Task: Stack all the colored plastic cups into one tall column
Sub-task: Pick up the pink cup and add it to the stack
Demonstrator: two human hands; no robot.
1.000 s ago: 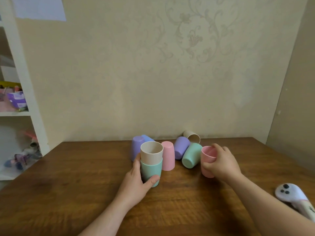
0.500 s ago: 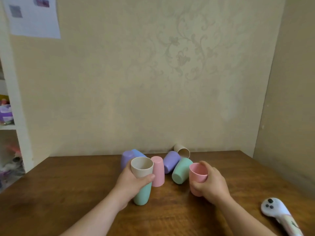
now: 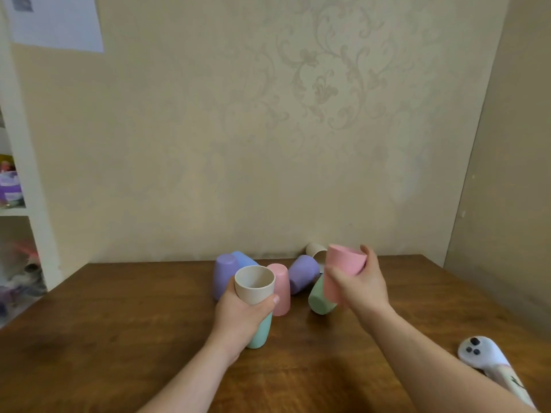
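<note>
My left hand (image 3: 243, 315) grips a two-cup stack standing on the table: a beige cup (image 3: 254, 284) nested in a teal cup (image 3: 261, 333), mouth up. My right hand (image 3: 362, 286) holds a pink cup (image 3: 343, 268) lifted off the table and tilted, to the right of the stack. Behind the stack stand an upturned pink cup (image 3: 281, 289) and an upturned purple cup (image 3: 224, 274), with a blue cup (image 3: 244, 259) behind that. A purple cup (image 3: 302, 272), a green cup (image 3: 319, 298) and a beige cup (image 3: 314, 250) lie on their sides near the wall.
The wooden table (image 3: 119, 338) meets the wall at the back. A white toy-like object with black dots (image 3: 489, 360) lies at the front right, beside my right forearm. A white shelf unit (image 3: 21, 186) with clutter stands at the left.
My right hand has lifted the pink cup off the table and tilted it. My left hand has slid up the stack from the teal cup to the beige one.
</note>
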